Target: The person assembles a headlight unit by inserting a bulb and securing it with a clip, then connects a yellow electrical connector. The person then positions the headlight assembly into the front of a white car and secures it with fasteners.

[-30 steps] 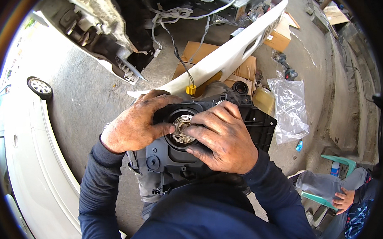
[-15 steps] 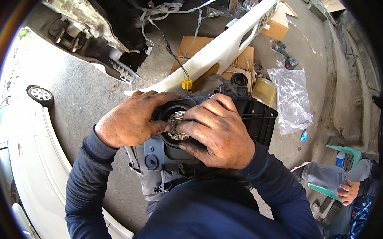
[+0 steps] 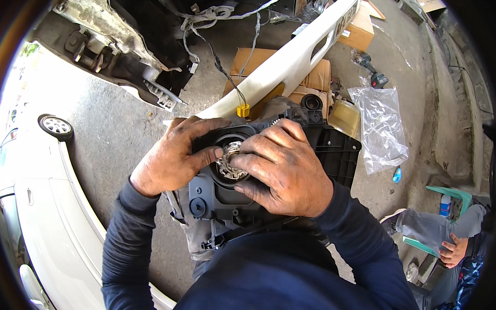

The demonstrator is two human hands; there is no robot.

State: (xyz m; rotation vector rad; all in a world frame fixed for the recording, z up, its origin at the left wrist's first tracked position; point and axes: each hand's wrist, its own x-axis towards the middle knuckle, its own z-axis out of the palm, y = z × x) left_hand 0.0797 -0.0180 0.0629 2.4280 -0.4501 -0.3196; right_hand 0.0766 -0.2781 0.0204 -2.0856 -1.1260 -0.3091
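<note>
A dark car headlight housing [image 3: 219, 196] lies across my lap, its back facing up. Inside its round opening sits a shiny metal bulb-holder ring [image 3: 225, 168]. My left hand [image 3: 171, 156] is closed over the opening's left side, fingers along the far rim and thumb tip against the ring. From the right, my right hand [image 3: 294, 170] has its fingers bent into the opening and gripping the ring, partly covering it. Just beyond the housing is a yellow connector [image 3: 243, 110] on dark wires.
A white bumper [image 3: 261, 81] slants across flattened cardboard [image 3: 316, 75]. To the right are a cordless power tool [image 3: 377, 78], a clear plastic bag [image 3: 379, 132] and an amber lamp [image 3: 344, 117]. A white car [image 3: 60, 203] stands left; a seated person's hand [image 3: 453, 251] shows right.
My left wrist and forearm have shifted right, and the left thumb has moved slightly up along the ring. My right hand keeps nearly the same place on it.
</note>
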